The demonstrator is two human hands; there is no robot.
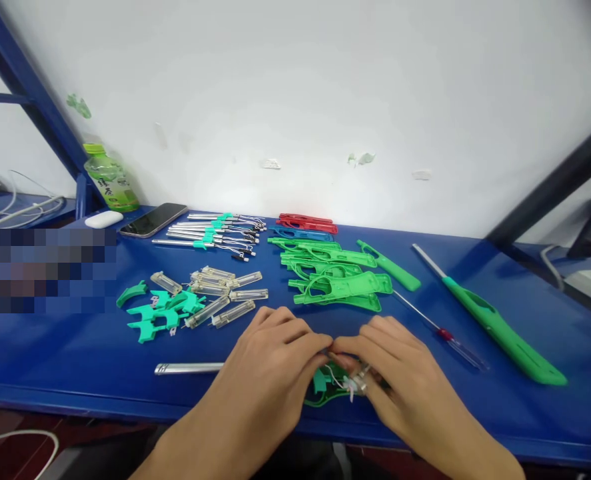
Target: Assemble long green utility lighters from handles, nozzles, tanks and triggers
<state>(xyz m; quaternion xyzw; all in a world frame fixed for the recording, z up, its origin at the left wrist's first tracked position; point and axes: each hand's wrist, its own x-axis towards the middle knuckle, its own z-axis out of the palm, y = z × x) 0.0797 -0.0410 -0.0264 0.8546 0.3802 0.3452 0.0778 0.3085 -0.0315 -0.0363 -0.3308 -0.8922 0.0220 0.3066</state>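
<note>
Close to the front edge, my left hand [275, 360] and my right hand [400, 367] meet over a green half-casing of a gas lighter [320, 400]. Both have their fingers curled, tips nearly touching above the casing. My left fingers grip around its neck side, where a metal lighter tube [190, 368] sticks out to the left beneath that hand. A small clear-and-metal fitting [359, 383] shows between my right thumb and fingers. White wires [336, 378] and a teal piece [320, 381] lie inside the casing. My fingers hide the small part at their tips.
Clear fuel tanks [250, 294] and teal triggers [145, 330] lie left. Behind are wired metal tubes [195, 230], green casings [340, 287] and red casings [305, 221]. A screwdriver [445, 335] and assembled green lighter [505, 333] lie right. A phone [155, 220] and bottle [110, 180] stand back left.
</note>
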